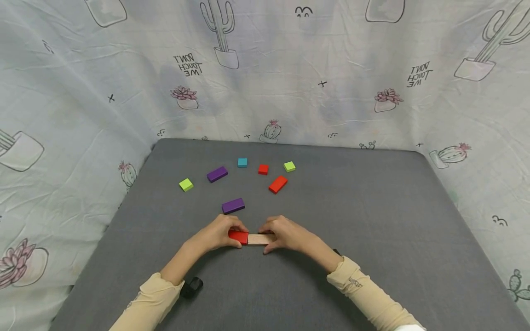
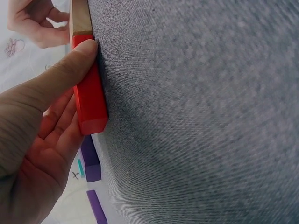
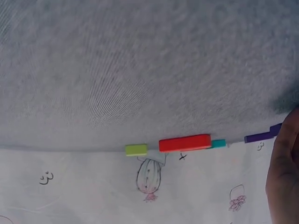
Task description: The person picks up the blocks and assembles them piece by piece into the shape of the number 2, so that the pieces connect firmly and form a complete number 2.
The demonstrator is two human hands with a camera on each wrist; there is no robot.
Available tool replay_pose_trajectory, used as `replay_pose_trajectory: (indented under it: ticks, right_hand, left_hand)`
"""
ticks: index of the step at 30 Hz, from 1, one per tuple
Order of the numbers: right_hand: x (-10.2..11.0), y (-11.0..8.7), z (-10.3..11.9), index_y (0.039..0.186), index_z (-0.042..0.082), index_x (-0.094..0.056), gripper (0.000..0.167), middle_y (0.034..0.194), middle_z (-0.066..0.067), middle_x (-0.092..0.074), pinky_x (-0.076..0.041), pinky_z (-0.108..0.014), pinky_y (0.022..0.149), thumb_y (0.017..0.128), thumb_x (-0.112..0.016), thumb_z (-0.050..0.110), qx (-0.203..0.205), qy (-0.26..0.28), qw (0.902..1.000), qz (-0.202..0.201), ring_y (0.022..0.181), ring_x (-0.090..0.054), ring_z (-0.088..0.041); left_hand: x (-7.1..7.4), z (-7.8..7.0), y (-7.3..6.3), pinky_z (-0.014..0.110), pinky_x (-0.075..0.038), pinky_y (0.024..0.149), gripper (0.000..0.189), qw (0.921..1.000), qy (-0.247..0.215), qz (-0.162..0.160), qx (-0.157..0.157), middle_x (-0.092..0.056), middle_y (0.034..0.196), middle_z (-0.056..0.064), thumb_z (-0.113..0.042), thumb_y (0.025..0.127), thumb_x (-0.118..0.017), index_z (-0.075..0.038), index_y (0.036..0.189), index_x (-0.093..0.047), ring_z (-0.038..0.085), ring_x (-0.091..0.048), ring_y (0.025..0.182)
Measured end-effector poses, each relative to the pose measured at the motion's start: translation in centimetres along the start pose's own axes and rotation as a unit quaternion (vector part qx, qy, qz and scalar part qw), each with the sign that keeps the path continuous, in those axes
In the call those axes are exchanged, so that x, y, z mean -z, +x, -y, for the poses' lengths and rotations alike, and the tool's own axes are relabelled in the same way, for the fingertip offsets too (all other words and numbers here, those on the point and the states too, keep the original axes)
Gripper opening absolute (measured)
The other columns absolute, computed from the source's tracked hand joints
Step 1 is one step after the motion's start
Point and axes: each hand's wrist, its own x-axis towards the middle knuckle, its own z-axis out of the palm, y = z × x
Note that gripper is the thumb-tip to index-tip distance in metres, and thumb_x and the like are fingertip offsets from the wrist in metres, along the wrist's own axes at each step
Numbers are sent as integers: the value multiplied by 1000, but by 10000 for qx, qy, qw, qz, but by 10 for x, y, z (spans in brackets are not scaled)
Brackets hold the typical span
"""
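Note:
My left hand (image 1: 219,233) pinches a red rectangular block (image 1: 239,237) between thumb and fingers, low over the grey table. End to end with it lies a plain wooden block (image 1: 257,239), gripped at its right part by my right hand (image 1: 287,234). The left wrist view has the thumb along one long side of the red block (image 2: 91,100) and the wooden block (image 2: 81,17) meeting its far end. Only an edge of the right hand (image 3: 285,168) shows in the right wrist view; its block is out of sight there.
Just beyond the hands lies a purple block (image 1: 233,206). Farther back are another purple block (image 1: 217,174), a red block (image 1: 278,185), a small red block (image 1: 263,169), a blue one (image 1: 242,162) and lime green ones (image 1: 186,185). A patterned cloth (image 1: 269,92) hangs behind the table (image 1: 372,207).

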Motion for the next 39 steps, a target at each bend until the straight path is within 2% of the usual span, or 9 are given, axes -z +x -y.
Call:
replay_pose_trajectory:
  ticks: [2, 7, 13, 19, 23, 32, 39]
  right_hand:
    - [-3, 2, 0, 107, 3, -71, 45, 95, -4, -66, -47, -16, 67, 74, -83, 31, -44, 29, 9999, -97, 77, -55, -7]
    - [-12, 12, 4, 103, 4, -72, 40, 93, -3, -66, -48, -16, 68, 76, -81, 32, -23, -64, 9993, -362, 77, -57, -8]
    - [-19, 19, 9, 98, 5, -73, 32, 91, -3, -68, -50, -18, 71, 78, -80, 29, 150, -175, 9989, -408, 79, -60, -10]
    - [-23, 22, 7, 94, 5, -74, 29, 84, -2, -68, -45, -13, 63, 76, -82, 27, 377, -233, 9972, -596, 71, -57, -8]
    - [-24, 24, 5, 93, 5, -74, 28, 83, -2, -68, -41, -11, 60, 76, -82, 26, 408, -228, 9970, -611, 68, -54, -6]
    - [-25, 26, 6, 91, 5, -74, 25, 80, -1, -65, -37, -10, 57, 77, -82, 25, 346, -259, 9977, -519, 65, -48, -4]
    - [-27, 29, 6, 85, 7, -72, 24, 73, 3, -59, -32, -11, 53, 76, -82, 26, 345, -403, 9969, -580, 61, -41, -3]
  left_hand:
    - [1, 0, 0, 23, -47, 69, 32, 10000, 14, 0, 2, -67, 93, 1, -14, 71, -85, -6, 100, -73, 8, -54, 79]
    - [1, -1, -1, 22, -47, 68, 31, 10000, 44, -25, -68, -67, 92, 1, -13, 70, -85, -6, 98, -73, 8, -54, 77]
    - [-1, -2, -1, 25, -50, 72, 31, 9999, 24, -29, -135, -67, 93, 1, -12, 71, -85, -7, 98, -71, 10, -56, 80]
    - [-2, 0, -1, 31, -53, 78, 46, 9990, -375, -176, -142, -67, 94, 3, -7, 67, -87, -2, 103, -59, 13, -63, 86]
    - [-3, 1, -1, 31, -54, 79, 54, 9984, -500, -232, -130, -67, 95, 4, -6, 65, -87, -1, 105, -50, 14, -64, 87]
    - [-4, 1, -2, 30, -54, 76, 52, 9984, -542, -172, -30, -66, 93, 4, -4, 65, -87, -2, 102, -50, 14, -63, 85]
    - [-3, 0, -2, 29, -54, 74, 53, 9983, -525, -185, -183, -66, 92, 5, -4, 64, -87, -1, 101, -50, 14, -63, 83]
